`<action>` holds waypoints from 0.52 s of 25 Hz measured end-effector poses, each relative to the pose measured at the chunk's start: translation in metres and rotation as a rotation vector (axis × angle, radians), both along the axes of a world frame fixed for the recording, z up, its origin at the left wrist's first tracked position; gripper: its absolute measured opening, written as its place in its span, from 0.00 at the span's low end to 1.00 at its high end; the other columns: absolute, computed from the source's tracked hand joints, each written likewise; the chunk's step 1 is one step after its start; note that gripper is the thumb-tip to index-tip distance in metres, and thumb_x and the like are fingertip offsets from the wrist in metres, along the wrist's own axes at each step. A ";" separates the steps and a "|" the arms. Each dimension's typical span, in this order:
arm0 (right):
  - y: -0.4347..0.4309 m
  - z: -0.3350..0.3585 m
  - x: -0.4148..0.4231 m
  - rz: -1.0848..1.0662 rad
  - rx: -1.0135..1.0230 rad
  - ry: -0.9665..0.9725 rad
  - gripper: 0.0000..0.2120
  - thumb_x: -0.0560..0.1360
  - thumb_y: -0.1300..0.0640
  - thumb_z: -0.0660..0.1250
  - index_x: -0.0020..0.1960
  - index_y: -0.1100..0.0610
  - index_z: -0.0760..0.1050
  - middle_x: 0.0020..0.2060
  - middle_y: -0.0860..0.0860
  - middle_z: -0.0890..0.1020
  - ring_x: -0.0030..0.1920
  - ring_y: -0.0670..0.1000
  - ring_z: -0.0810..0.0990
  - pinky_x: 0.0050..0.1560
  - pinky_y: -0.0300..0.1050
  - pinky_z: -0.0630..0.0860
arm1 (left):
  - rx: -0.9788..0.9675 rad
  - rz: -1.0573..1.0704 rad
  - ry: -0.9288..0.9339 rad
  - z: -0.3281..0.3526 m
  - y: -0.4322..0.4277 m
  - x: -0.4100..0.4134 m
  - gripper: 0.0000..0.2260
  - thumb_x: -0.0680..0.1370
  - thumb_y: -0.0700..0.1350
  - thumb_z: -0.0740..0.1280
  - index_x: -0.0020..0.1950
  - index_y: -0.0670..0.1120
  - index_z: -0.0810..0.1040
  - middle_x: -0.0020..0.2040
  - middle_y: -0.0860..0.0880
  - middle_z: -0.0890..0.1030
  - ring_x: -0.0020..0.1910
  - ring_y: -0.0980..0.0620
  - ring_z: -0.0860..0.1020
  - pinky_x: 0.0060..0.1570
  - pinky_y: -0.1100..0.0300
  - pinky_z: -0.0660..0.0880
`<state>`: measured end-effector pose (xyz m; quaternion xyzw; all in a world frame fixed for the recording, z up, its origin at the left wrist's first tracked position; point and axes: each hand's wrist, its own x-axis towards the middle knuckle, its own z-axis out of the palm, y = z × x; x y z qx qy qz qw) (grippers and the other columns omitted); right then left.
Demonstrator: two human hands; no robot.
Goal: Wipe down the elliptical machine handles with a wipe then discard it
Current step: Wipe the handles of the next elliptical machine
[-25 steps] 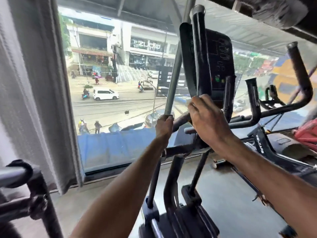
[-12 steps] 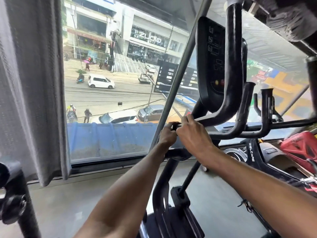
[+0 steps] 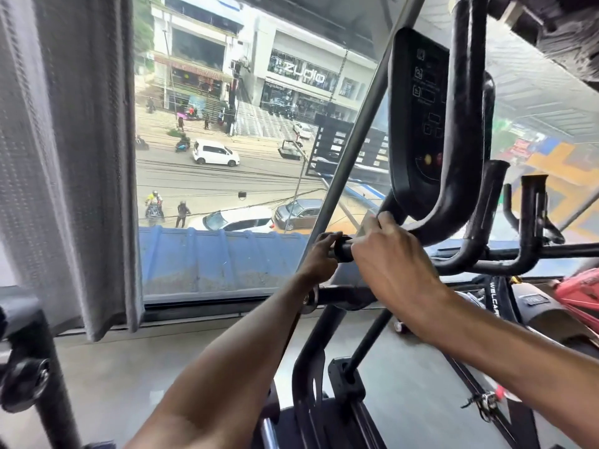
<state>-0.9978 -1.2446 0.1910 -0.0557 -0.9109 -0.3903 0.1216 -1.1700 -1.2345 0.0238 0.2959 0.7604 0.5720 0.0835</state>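
The black elliptical machine stands in front of me, its console (image 3: 418,124) behind a tall curved handle (image 3: 460,124). A short horizontal handle (image 3: 343,250) sticks out to the left below the console. My left hand (image 3: 319,256) grips the end of this short handle. My right hand (image 3: 389,260) curls round the same bar just to the right, almost touching the left hand. A pale edge that looks like the wipe (image 3: 366,222) shows beside my right fingers; most of it is hidden under the hand. Further inner handles (image 3: 486,205) rise to the right.
A grey curtain (image 3: 64,157) hangs at the left beside a large window (image 3: 227,157) over a street. Another machine's black frame (image 3: 29,358) is at the lower left. Red equipment (image 3: 577,293) lies at the right. The elliptical's base (image 3: 311,384) stands on grey floor.
My right hand has come down from the upright handle to the low horizontal bar, beside my left hand. The left hand has stayed on the bar's end. My view has moved closer.
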 end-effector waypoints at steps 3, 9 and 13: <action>-0.001 0.013 0.012 -0.002 -0.014 0.013 0.13 0.77 0.67 0.60 0.53 0.58 0.81 0.50 0.54 0.76 0.54 0.55 0.74 0.38 0.43 0.66 | -0.004 0.024 -0.016 0.004 0.003 -0.002 0.25 0.78 0.32 0.66 0.75 0.44 0.74 0.73 0.45 0.72 0.72 0.46 0.72 0.73 0.56 0.66; 0.013 -0.045 -0.063 -0.103 -0.061 -0.051 0.14 0.81 0.67 0.59 0.63 0.64 0.78 0.58 0.61 0.78 0.61 0.60 0.74 0.53 0.46 0.78 | -0.047 0.058 -0.064 0.003 -0.005 -0.002 0.19 0.78 0.34 0.66 0.68 0.44 0.78 0.63 0.44 0.83 0.60 0.48 0.80 0.48 0.65 0.68; 0.029 -0.079 -0.106 -0.101 -0.098 -0.045 0.15 0.82 0.66 0.55 0.64 0.66 0.76 0.57 0.60 0.79 0.60 0.59 0.74 0.54 0.47 0.76 | -0.076 0.023 -0.053 0.003 -0.009 0.002 0.16 0.81 0.41 0.68 0.69 0.39 0.76 0.66 0.41 0.79 0.62 0.48 0.77 0.53 0.60 0.68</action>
